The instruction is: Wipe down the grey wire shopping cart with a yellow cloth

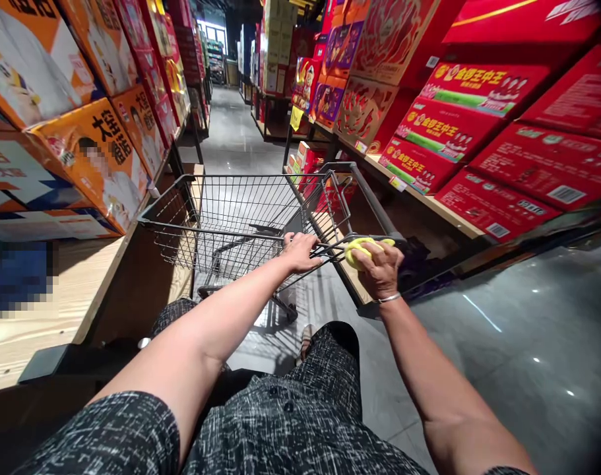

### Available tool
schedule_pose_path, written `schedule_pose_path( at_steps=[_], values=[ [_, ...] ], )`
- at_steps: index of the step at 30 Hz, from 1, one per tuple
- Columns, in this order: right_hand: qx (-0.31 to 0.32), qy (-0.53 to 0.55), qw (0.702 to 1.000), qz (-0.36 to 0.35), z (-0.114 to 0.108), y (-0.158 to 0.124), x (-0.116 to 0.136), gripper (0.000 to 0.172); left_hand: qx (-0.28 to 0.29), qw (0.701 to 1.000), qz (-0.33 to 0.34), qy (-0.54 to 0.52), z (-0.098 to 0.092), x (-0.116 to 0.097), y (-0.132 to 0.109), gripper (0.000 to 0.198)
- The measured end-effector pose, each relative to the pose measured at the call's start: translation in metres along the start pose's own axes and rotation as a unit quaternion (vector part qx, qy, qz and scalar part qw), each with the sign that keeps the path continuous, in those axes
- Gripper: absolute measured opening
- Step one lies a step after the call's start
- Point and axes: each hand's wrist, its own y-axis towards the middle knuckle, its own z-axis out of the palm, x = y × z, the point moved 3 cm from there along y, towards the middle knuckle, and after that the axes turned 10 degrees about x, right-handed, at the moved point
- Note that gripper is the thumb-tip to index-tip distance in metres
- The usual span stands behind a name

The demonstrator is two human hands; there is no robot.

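Note:
A black wire shopping cart (196,228) stands sideways across the aisle in front of me, its basket holding nothing that I can see. My left hand (300,253) is closed over the near top rim of the basket, towards the handle end. With my right hand (382,269) I grip a yellow cloth (355,251), bunched under the fingers. It presses on the cart's frame near the close end of the push handle (372,198). My right palm and part of the cloth are hidden.
Orange boxes (95,161) are stacked on a wooden shelf (47,277) at left. Red boxes (522,155) fill the right shelf, whose corner (367,307) lies close to the cart. Between them the grey tiled floor (225,128) runs far back.

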Motion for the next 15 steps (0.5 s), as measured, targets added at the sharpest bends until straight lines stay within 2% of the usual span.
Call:
schedule_pose_path(
  at_steps=[3, 5, 7, 9, 12, 15],
  values=[
    [-0.037, 0.009, 0.996, 0.086, -0.03, -0.018, -0.045, 0.021, 0.002, 1.0, 0.001, -0.01, -0.002, 0.002, -0.001, 0.044],
    [-0.051, 0.032, 0.986, 0.157, -0.05, -0.022, -0.066, 0.028, 0.005, 1.0, 0.005, -0.015, -0.002, 0.0, -0.002, 0.045],
    [-0.053, 0.082, 0.975, 0.2, -0.067, -0.014, -0.074, 0.035, 0.001, 1.0, 0.008, -0.019, -0.001, -0.002, -0.004, 0.043],
    [-0.041, 0.147, 0.966, 0.206, -0.079, 0.003, -0.073, 0.039, -0.008, 1.0, 0.013, -0.021, 0.0, -0.003, -0.007, 0.04],
    [0.055, 0.255, 0.95, 0.174, -0.084, 0.038, -0.072, 0.044, -0.013, 0.999, 0.023, -0.025, 0.002, -0.005, -0.012, 0.036],
    [0.212, 0.358, 0.896, 0.156, -0.075, 0.066, -0.078, 0.045, -0.012, 0.999, 0.028, -0.026, 0.004, -0.007, -0.018, 0.035]
  ],
)
